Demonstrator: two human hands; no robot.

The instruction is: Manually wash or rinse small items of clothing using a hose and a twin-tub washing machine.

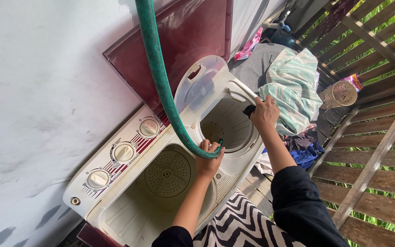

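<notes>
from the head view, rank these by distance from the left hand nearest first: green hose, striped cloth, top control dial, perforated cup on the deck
1. Green hose: gripped in the left hand over the washer.
2. Top control dial: on the panel, to the hand's left.
3. Striped cloth: up and to the right, by the right hand.
4. Perforated cup: farthest right, on the wooden deck.

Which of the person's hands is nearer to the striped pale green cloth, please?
The right. The right hand touches the striped cloth at its lower left edge, above the spin tub. The left hand grips the green hose, down to the left, apart from the cloth.
</notes>
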